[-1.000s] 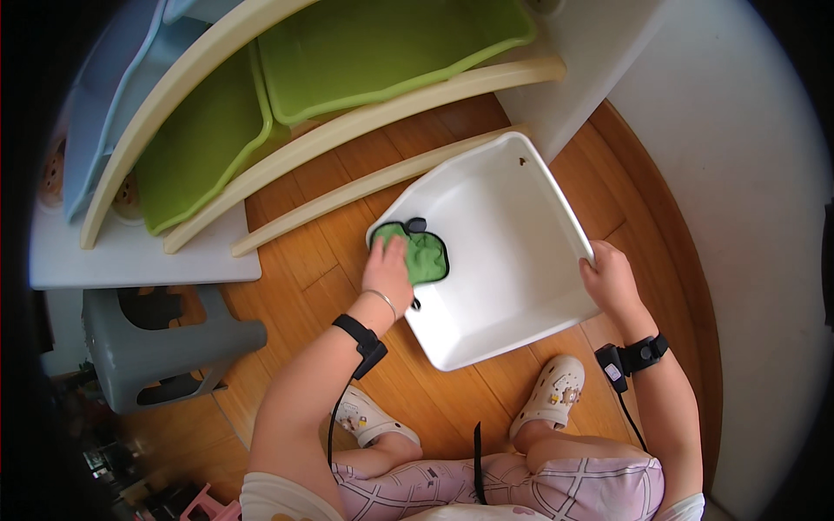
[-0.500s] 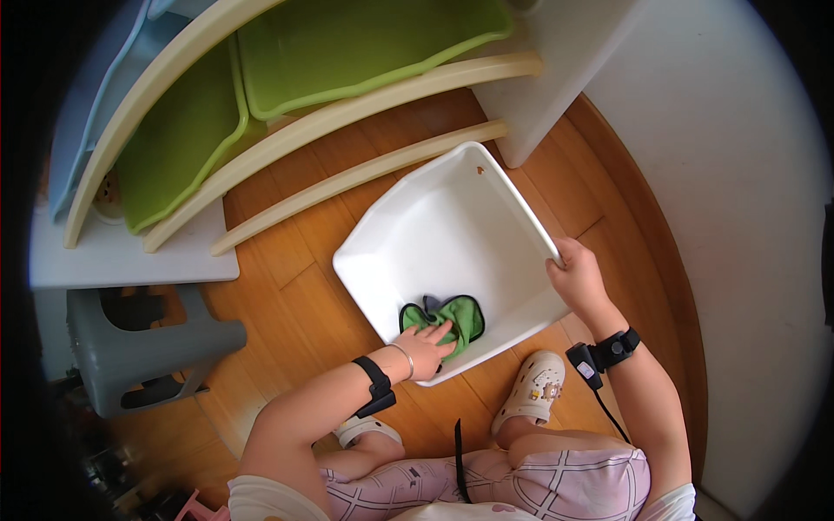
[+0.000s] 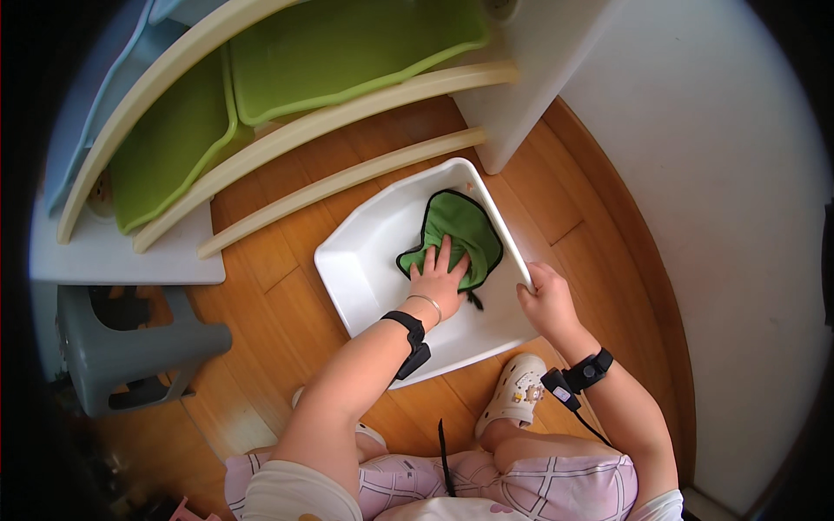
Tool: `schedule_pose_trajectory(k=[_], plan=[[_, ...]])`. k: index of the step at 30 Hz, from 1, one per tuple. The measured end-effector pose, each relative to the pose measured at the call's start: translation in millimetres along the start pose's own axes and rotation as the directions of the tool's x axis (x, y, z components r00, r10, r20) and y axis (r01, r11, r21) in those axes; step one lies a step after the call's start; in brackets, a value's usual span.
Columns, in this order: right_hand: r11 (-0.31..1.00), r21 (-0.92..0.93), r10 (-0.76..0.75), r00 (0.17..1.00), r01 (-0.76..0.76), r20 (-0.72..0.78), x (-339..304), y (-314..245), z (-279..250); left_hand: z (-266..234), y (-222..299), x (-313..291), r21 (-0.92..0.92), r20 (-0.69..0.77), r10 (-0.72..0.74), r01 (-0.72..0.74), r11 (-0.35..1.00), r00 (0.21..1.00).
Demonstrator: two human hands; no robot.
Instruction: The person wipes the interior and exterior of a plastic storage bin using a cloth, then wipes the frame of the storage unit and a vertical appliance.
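Note:
A white plastic storage bin (image 3: 365, 300) stands on the wooden floor in front of me. Inside it, my left hand (image 3: 437, 282) lies with fingers spread on a green cloth (image 3: 460, 227) with dark edging, pressing it against the bin's inner surface. The cloth is partly spread out and wrinkled under my fingers. At the bin's right rim my right hand (image 3: 547, 300) is closed around the edge, its fingertips partly hidden by the rim.
Beyond the bin is a shelf rack with cream rails (image 3: 347, 187) holding green bins (image 3: 347, 61). A grey plastic stool (image 3: 139, 339) stands at the left, and a white wall (image 3: 704, 174) rises on the right. My feet in light clogs (image 3: 512, 395) are close to the bin's near side.
My left hand has slid the cloth from the bin's near corner toward its far right part, and the cloth has spread wider. My right hand still grips the rim.

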State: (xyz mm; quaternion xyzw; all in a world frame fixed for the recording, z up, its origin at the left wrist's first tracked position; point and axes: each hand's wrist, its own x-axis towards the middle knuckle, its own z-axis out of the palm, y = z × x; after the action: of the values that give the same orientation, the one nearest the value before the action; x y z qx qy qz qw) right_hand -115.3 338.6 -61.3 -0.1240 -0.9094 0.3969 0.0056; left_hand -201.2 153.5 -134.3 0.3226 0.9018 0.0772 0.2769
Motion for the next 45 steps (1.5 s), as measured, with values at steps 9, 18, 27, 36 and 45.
schedule_pose_trajectory(k=[9,18,27,36,45], plan=[[0.978,-0.099,-0.195,0.974,0.184,-0.115,11,-34,-39,-72,48,-21,-0.808,-0.231,0.066,-0.23,0.542,0.971],[0.873,0.195,-0.473,0.872,0.446,0.123,22,-98,-57,-131,42,-33,-0.964,-0.243,-0.36,-0.266,-0.016,0.901],[0.85,0.37,-0.374,0.924,0.374,-0.074,34,-94,-74,-152,11,-67,-0.989,-0.061,-0.024,-0.064,-0.134,0.998],[0.925,0.164,-0.343,0.939,0.343,-0.032,59,-89,-74,-195,-78,-93,-0.859,0.213,-0.015,0.195,0.473,0.977],[0.511,-0.268,-0.799,0.566,0.817,0.204,127,-173,-51,-211,-74,-110,-0.552,-0.33,-0.177,-0.038,0.833,0.927]])
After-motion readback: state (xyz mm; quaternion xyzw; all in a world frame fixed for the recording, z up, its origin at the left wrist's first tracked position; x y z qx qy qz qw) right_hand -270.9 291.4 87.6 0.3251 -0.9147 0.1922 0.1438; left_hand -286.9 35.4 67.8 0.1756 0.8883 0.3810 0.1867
